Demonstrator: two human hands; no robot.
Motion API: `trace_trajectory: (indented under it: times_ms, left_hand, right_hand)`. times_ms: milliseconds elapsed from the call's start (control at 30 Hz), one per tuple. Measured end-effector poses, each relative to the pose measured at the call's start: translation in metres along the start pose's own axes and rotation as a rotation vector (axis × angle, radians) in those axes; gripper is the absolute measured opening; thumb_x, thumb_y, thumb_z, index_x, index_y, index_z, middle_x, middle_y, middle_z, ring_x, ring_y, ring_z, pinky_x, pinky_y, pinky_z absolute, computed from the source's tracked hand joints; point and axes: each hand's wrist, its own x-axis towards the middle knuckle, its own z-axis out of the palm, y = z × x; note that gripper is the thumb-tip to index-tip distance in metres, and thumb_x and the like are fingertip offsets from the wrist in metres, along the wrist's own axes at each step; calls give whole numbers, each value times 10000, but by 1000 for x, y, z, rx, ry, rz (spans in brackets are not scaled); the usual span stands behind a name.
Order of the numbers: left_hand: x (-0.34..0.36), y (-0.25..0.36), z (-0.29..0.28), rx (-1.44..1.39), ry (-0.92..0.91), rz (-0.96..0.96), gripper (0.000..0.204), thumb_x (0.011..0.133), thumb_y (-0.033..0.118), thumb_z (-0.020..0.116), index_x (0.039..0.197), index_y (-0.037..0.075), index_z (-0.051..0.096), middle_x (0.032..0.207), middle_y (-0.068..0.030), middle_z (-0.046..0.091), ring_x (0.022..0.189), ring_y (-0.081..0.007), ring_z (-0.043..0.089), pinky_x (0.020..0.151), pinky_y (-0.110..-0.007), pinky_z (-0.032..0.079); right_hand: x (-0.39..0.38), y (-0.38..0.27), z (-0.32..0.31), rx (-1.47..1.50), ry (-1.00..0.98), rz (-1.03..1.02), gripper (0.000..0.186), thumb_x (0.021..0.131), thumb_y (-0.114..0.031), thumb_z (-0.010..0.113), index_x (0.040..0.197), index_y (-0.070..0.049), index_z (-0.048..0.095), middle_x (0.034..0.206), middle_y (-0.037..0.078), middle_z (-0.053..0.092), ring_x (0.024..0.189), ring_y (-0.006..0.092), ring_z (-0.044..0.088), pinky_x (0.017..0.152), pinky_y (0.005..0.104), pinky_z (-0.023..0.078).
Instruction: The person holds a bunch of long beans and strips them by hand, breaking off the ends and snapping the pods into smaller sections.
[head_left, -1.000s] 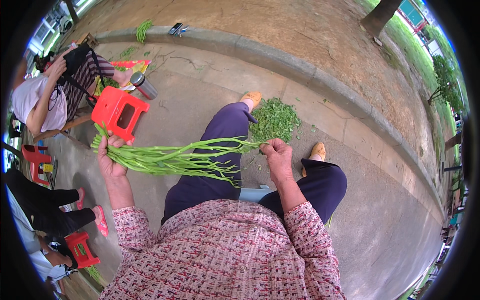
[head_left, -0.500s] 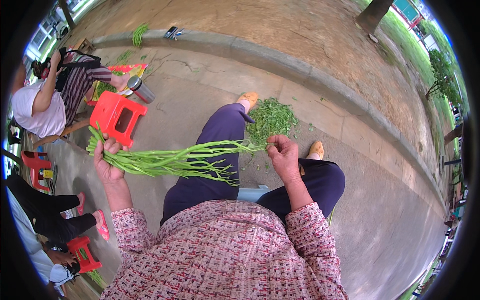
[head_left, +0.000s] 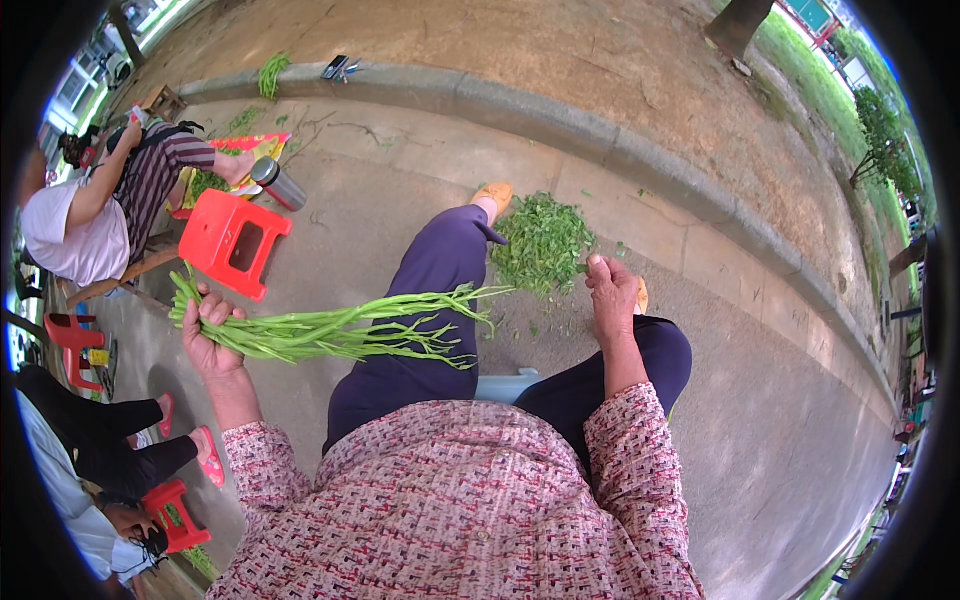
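My left hand (head_left: 212, 335) is closed around a long bunch of green leafy-vegetable stems (head_left: 330, 330), held sideways across my left leg (head_left: 420, 290) with the thin ends pointing right. My right hand (head_left: 612, 300) is apart from the bunch, to its right, with thumb and forefinger pinched on a small green piece (head_left: 584, 268). Beyond it a pile of picked green leaves (head_left: 540, 240) lies on the pavement between my feet, with loose bits scattered near it. A pale blue plastic seat (head_left: 500, 385) shows under me.
At left, one person (head_left: 80, 215) sits by a red stool (head_left: 215, 235), a steel flask (head_left: 280, 182) and a patterned mat (head_left: 270, 140); another person (head_left: 140, 460) is below, near a red stool (head_left: 180, 510). A phone (head_left: 335, 68) and greens (head_left: 273, 75) lie by the curb (head_left: 480, 100).
My right hand has moved away from the bunch's thin ends, to the right and slightly up, with a small green piece in it. My left hand still holds the bunch.
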Motion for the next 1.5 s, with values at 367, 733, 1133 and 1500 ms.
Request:
trace_trajectory:
  times_ms: [367,733,1133,1500]
  left_hand:
    - [0,0,-15,-19,-11,-14,255,910,163,502,1122,20,484,781,-24,479,695,-165,490,769,-453,435]
    - [-1,2,-18,-29,-26,-18,273,912,172,497,1130,8,488,788,-33,479,699,-171,486,782,-471,446]
    - [1,-3,-6,4,-2,-11,248,910,166,501,1106,16,493,770,-26,480,682,-169,493,773,-472,447]
    - [17,-43,6,16,407,-141,119,886,186,537,963,99,564,704,5,488,630,-164,506,785,-506,436]
  right_hand:
    - [-29,-44,9,-334,-229,-205,290,746,-93,644,1036,-85,641,1034,133,622,965,330,590,827,392,468]
    - [-43,-102,77,-289,-688,-747,157,731,-80,662,888,-84,673,861,74,570,886,258,581,790,363,479]
    - [-62,-95,64,-428,-463,-721,93,749,-111,592,825,-73,630,754,112,565,724,322,590,641,418,485]
    - [-46,-60,80,-210,-219,105,240,731,-211,518,699,4,621,734,232,615,698,415,596,672,474,473]
